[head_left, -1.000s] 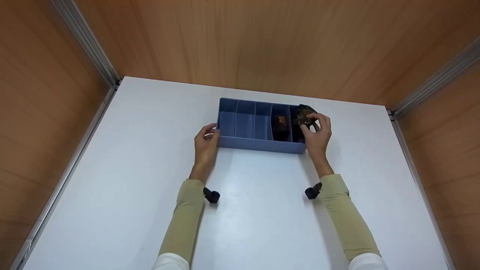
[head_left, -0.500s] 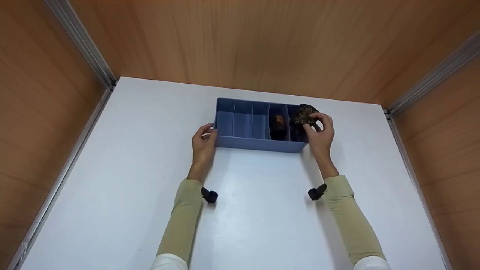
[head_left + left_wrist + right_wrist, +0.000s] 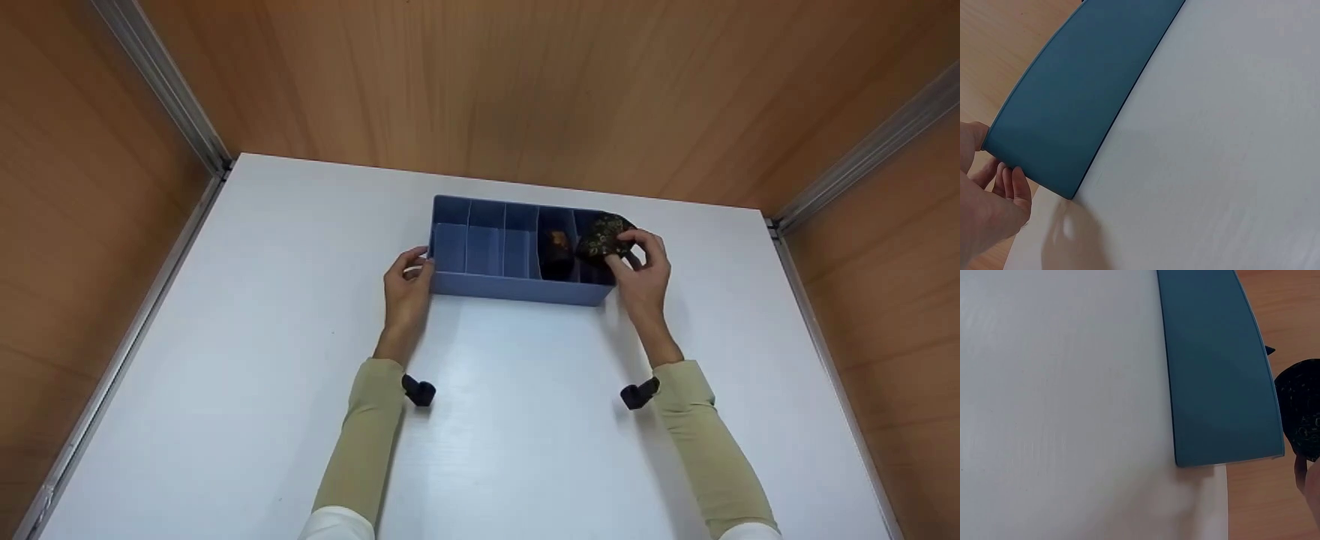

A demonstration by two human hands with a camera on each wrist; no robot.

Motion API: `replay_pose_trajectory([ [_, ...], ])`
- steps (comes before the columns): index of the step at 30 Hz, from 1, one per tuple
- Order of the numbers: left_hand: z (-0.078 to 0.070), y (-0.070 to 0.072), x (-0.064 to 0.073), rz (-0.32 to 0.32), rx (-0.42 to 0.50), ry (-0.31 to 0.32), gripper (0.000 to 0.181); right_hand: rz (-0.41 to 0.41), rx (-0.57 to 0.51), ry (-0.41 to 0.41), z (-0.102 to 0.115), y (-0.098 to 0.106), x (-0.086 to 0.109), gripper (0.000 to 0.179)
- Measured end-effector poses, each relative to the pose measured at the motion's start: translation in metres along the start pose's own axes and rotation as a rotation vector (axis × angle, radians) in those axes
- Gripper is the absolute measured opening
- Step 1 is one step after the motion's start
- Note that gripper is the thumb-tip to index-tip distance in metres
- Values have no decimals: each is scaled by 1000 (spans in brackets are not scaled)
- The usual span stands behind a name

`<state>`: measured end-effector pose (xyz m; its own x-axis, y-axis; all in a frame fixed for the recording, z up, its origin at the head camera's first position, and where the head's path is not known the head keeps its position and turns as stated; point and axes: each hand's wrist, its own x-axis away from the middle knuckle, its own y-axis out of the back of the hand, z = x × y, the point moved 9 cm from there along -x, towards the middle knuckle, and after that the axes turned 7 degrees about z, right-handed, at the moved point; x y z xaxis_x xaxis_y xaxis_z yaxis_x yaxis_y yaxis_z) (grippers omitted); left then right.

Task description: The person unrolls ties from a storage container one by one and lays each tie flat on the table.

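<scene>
Dark bundle that looks like cloth, with little yellow-green marks (image 3: 602,234), sits at the fingertips of your right hand (image 3: 645,283). You pinch its near right side between your thumb and bent fingers, which are only a little way apart. It is over the end slot nearest those fingers, in a long, blue, plastic-looking box with five slots (image 3: 517,287). I can't tell if the bundle touches the bottom. Your left hand (image 3: 407,296) has bent fingers that touch the outside of the box's other end; I can't tell if they hold it tight. A dark, rounded thing with an orange-brown patch (image 3: 557,260) is in the next slot, left of your right fingers. Below your fingers is a smooth white worktop (image 3: 495,420), and past them stands a brown wooden wall (image 3: 480,90).
</scene>
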<state>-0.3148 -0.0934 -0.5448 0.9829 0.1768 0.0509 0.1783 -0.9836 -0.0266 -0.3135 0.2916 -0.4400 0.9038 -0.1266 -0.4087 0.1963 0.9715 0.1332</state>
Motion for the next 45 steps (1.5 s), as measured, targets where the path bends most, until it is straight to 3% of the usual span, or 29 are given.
replay_pose_trajectory([
  [16,-3,0,1,3,-11,-10,30,84,-50,37,15,-10,14,27],
  [24,-3,0,0,-6,-2,-14,29,113,-63,39,12,-16,20,28],
  [31,-4,-2,-1,5,1,-22,31,138,-86,59,26,-23,27,26],
  [45,-3,-2,-1,28,-38,6,33,166,-91,32,29,-36,37,25],
])
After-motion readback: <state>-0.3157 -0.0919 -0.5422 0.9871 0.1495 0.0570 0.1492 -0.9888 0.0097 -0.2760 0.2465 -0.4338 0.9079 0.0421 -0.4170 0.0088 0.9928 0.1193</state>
